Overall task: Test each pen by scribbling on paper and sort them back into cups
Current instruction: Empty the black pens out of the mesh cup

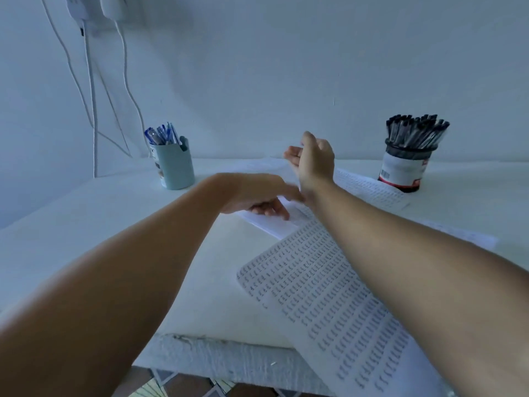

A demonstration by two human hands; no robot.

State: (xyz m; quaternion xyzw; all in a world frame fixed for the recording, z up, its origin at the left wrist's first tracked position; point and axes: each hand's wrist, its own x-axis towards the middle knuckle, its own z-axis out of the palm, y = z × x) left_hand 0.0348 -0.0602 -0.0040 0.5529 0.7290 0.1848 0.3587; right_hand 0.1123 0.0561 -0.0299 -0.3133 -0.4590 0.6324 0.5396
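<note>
while the left hand (pixel 257 196) presses flat fingers on the paper (pixel 323 282) mid-bench, the right hand (pixel 312 161) hovers above (fingers curled, seemingly empty).

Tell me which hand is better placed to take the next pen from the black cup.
Probably right: the right hand is raised nearer the black cup; the left hand rests on the paper.

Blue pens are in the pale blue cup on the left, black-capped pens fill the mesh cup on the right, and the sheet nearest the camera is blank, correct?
Not quite. The head view shows the near sheet covered in rows of scribble marks, not blank. The rest holds: blue pens in the pale blue cup on the left, black-capped pens in the mesh cup on the right.
</note>
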